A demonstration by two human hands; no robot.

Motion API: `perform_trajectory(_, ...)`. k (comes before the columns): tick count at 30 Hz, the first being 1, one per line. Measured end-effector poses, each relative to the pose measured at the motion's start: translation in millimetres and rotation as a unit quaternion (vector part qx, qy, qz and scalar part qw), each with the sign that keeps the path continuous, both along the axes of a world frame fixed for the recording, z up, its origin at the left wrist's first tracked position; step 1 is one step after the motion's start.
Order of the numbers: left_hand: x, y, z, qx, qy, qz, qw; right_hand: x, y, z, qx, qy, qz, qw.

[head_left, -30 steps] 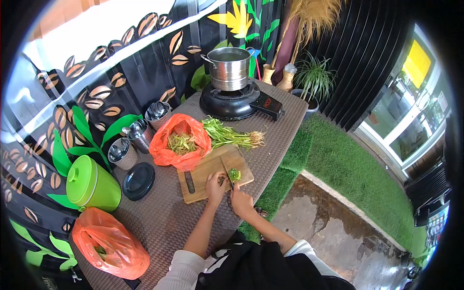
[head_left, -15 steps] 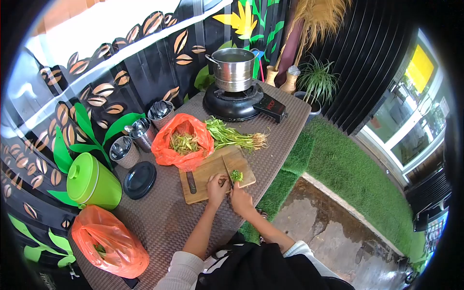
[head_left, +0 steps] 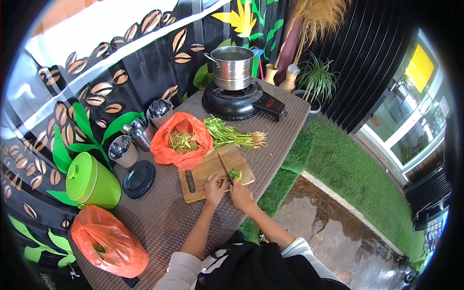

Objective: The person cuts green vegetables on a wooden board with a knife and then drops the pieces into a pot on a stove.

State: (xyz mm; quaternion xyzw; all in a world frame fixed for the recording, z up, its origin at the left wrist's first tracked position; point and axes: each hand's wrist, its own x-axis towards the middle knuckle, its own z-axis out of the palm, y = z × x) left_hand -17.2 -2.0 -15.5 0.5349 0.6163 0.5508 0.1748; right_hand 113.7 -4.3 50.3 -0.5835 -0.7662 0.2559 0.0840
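the right hand is closed on a knife whose blade rests over chopped greens on a wooden cutting board. the left hand is curled, pinning greens beside the blade. red writing on the stove is too small to read.

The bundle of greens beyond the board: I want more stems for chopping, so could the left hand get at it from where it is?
Probably yes. The left hand rests on the cutting board, and the bundle of greens lies just past its far edge, only the knife near that path.
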Motion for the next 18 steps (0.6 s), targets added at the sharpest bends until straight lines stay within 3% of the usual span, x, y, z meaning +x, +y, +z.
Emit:
perform_trajectory(11,1,-3,11,0.005,-0.01,-0.004,1.0,-7,-16,3,-0.023,-0.045,-0.002,0.999)
perform_trajectory(18,-2,-1,6,-0.01,-0.004,0.002,1.0,4,-4,4,-0.007,0.01,0.013,1.0)
